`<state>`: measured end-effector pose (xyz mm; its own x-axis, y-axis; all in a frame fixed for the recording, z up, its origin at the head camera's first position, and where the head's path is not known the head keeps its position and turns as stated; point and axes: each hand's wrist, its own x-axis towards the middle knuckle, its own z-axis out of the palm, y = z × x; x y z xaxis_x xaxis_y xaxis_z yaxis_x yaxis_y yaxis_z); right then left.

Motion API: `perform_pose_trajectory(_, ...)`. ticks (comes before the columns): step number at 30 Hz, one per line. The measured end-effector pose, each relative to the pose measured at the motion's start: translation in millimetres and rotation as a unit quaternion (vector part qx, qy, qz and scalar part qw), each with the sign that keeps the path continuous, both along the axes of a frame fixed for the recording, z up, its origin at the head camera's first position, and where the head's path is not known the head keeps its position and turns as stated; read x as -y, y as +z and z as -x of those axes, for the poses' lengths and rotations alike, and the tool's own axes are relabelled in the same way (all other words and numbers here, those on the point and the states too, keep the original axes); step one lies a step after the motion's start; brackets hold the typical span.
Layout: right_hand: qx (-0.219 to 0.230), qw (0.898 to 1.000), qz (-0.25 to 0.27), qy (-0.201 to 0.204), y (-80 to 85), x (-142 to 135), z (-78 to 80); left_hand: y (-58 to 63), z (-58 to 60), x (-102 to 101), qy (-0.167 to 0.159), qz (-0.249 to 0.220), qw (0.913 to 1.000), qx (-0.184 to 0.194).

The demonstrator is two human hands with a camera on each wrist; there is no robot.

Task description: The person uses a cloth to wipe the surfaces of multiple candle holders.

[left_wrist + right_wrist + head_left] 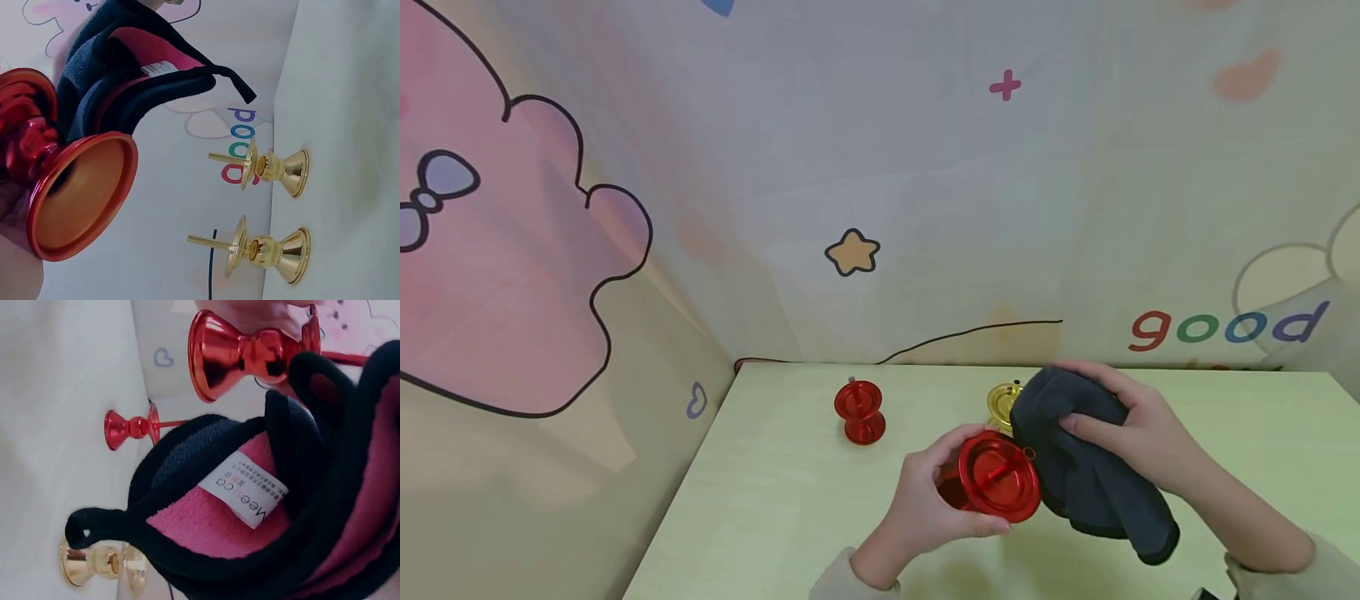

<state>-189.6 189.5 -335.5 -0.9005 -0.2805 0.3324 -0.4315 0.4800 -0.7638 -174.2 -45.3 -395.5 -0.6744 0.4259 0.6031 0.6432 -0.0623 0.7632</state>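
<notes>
Tilted toward the head camera, a red metal candle holder (1000,479) with a spike in its dish is gripped by my left hand (913,504), fingers and thumb around its side. In the left wrist view its hollow foot (81,197) faces the camera. My right hand (1138,429) holds a bunched dark blue cloth (1078,475), thumb on top. The cloth's left side lies right at the dish's rim. Its pink underside (206,528) and a white printed label (247,487) show in the right wrist view.
A second red candle holder (863,410) stands upright at the back of the pale table (760,500). Behind the cloth, a gold candle holder (1002,404) is partly hidden; the left wrist view has two gold ones (294,172). A printed curtain (925,183) hangs behind.
</notes>
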Motion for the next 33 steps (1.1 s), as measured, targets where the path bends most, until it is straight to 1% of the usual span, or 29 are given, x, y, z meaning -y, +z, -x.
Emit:
perform_pose_trajectory(1, 0.006, 1.000, 0.006, -0.014, -1.8, -3, 0.9, -0.5, 0.0, 0, 0.003, -0.012, 0.9999, 0.005)
perform_pose_trajectory(3, 0.024, 0.999, 0.026, -0.029, -5.9, -7, 1.7, -2.1, 0.1, 0, 0.010, -0.036, 0.9992, 0.016)
perform_pose_trajectory(5, 0.042, 0.997, 0.054, -0.035, -10.8, -10, 1.3, -4.1, 0.3, -1, 0.021, -0.052, 0.9982, 0.021)
perform_pose_trajectory(6, 0.054, 0.995, 0.076, -0.031, -13.5, -11, 0.8, -5.0, 0.2, -2, 0.029, -0.056, 0.9978, 0.022)
perform_pose_trajectory(9, 0.088, 0.983, 0.160, -0.007, -22.4, -9, -2.5, -7.5, -0.4, -5, 0.057, -0.068, 0.9958, 0.021)
perform_pose_trajectory(12, 0.108, 0.963, 0.246, 0.020, -32.7, -2, -7.0, -9.4, -1.1, -10, 0.078, -0.085, 0.9931, 0.020)
perform_pose_trajectory(13, 0.108, 0.957, 0.268, 0.028, -36.3, 1, -8.5, -9.9, -1.2, -12, 0.083, -0.093, 0.9920, 0.019)
perform_pose_trajectory(14, 0.102, 0.954, 0.281, 0.029, -39.8, 4, -10.2, -10.3, -1.1, -14, 0.087, -0.101, 0.9909, 0.018)
perform_pose_trajectory(16, 0.085, 0.949, 0.303, 0.030, -46.4, 11, -13.5, -10.8, -0.9, -18, 0.100, -0.113, 0.9885, 0.012)
perform_pose_trajectory(17, 0.074, 0.948, 0.308, 0.028, -49.5, 14, -15.1, -11.2, -0.7, -20, 0.107, -0.118, 0.9872, 0.010)
perform_pose_trajectory(19, 0.050, 0.949, 0.311, 0.017, -54.5, 20, -18.4, -11.9, -0.6, -22, 0.124, -0.125, 0.9843, 0.007)
perform_pose_trajectory(23, 0.010, 0.956, 0.292, -0.008, -62.1, 29, -24.1, -13.5, -0.7, -25, 0.151, -0.137, 0.9789, 0.020)
perform_pose_trajectory(25, 0.001, 0.957, 0.290, -0.005, -65.5, 31, -26.3, -13.9, -0.4, -26, 0.157, -0.143, 0.9768, 0.025)
perform_pose_trajectory(28, -0.003, 0.962, 0.275, 0.011, -69.9, 34, -27.9, -14.5, -0.1, -28, 0.168, -0.151, 0.9737, 0.029)
perform_pose_trajectory(30, -0.001, 0.968, 0.252, 0.010, -72.5, 36, -28.7, -15.0, 0.1, -29, 0.175, -0.158, 0.9710, 0.040)
perform_pose_trajectory(33, -0.019, 0.981, 0.195, -0.002, -76.5, 39, -29.9, -15.6, 0.4, -31, 0.191, -0.166, 0.9649, 0.069)
